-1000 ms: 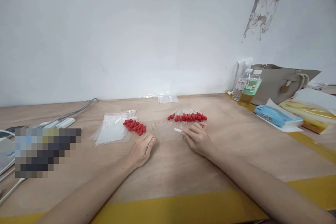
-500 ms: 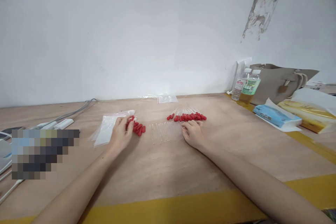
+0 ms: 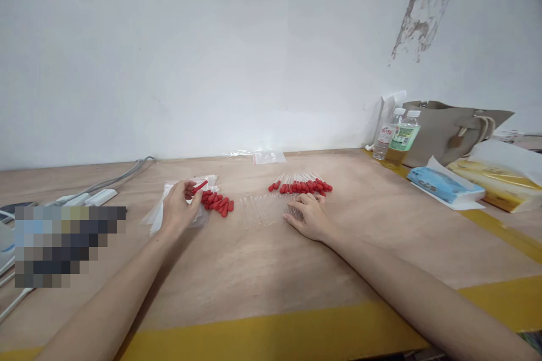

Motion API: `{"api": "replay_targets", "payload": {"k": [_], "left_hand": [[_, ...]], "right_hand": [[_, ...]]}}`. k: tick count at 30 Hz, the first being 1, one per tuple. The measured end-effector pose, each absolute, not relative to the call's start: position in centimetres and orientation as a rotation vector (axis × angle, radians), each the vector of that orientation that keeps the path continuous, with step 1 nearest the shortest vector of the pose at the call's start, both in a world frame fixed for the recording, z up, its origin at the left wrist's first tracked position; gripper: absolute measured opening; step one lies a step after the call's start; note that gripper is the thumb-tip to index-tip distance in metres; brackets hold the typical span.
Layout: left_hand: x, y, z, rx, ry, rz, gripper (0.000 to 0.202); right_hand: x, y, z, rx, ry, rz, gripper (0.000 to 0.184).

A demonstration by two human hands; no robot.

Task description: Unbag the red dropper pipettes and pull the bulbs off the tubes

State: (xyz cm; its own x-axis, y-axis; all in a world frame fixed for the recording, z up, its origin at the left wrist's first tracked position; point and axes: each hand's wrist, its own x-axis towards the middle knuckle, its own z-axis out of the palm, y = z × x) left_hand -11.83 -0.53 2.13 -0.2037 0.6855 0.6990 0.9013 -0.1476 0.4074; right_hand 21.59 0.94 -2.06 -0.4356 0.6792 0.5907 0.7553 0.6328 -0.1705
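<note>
My left hand (image 3: 180,205) is raised over the left pile, with a red rubber dropper bulb (image 3: 200,186) pinched between thumb and fingers. Just to its right lies a heap of similar red bulbs (image 3: 220,203). My right hand (image 3: 311,215) rests over the right end of a row of clear glass dropper tubes (image 3: 261,210), its thumb and fingers apart and touching the tubes. Behind that hand, droppers with red bulbs fitted (image 3: 302,186) lie fanned out, glass ends toward the wall.
Clear zip bags (image 3: 157,217) lie beneath and beside my left hand; another small bag (image 3: 271,158) is by the wall. Cables (image 3: 121,175) and a blurred patch are at left. Bottles (image 3: 402,138), a grey handbag (image 3: 444,138) and tissue packs (image 3: 446,185) stand at right.
My left hand has lifted away leftward from the heap with a red bulb. My right hand has shifted slightly left over the glass tubes, its thumb and fingers spreading.
</note>
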Motion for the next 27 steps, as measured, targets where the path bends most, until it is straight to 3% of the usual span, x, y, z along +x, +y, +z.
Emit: {"api": "replay_targets", "payload": {"k": [14, 21, 27], "left_hand": [[-9.6, -0.8, 1.5, -2.004, -1.74, -0.835, 0.019], [-8.1, -1.7, 3.3, -1.848, -1.672, -1.005, 0.019], [-2.1, 1.3, 4.9, -2.145, -1.713, -0.702, 0.014]], "right_hand": [[21.7, 0.8, -1.9, -1.123, -2.219, -0.169, 0.038], [21.7, 0.8, -1.8, -1.099, -2.183, -0.12, 0.035], [21.9, 0.7, -1.5, -1.168, -2.041, -0.105, 0.026]]}}
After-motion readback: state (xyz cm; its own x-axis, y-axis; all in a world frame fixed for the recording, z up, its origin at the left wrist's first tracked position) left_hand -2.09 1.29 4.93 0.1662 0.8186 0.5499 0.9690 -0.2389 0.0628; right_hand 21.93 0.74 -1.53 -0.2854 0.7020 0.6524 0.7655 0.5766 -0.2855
